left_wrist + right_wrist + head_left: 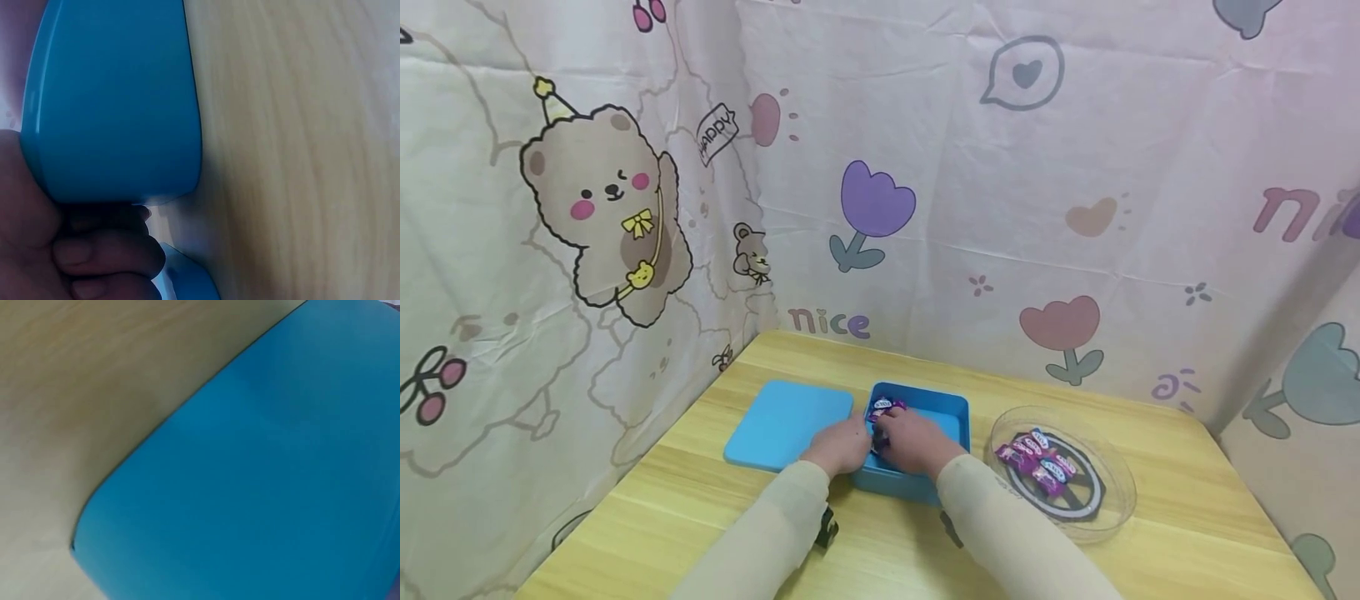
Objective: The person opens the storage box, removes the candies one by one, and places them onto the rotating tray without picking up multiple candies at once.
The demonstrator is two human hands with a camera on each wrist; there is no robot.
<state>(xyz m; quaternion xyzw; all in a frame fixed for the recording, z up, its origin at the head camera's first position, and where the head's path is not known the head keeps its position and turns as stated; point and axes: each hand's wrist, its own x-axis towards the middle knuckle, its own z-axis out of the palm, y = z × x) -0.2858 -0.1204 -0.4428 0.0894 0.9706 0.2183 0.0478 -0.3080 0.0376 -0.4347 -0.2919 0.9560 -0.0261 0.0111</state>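
Observation:
A blue rectangular box (955, 408) stands without its lid on the table. My left hand (841, 444) grips its left end; in the left wrist view the thumb lies by the rim and the fingers (112, 253) curl against the end wall. My right hand (913, 442) reaches over the front wall into the box's left part. Its fingertips pinch a dark purple wrapped candy (878, 439), partly covered by the fingers. Another purple wrapped candy (883, 406) lies in the box's back left corner. The right wrist view shows only the box's outer wall (237, 475), not the fingers.
Left of the box a flat blue lid (782, 423) lies on the wooden table (880, 550). To the right stands a round clear container (1122, 496) with several purple and pink wrapped candies (1037, 460) in it. Patterned cloth (940, 208) hangs behind and along both sides.

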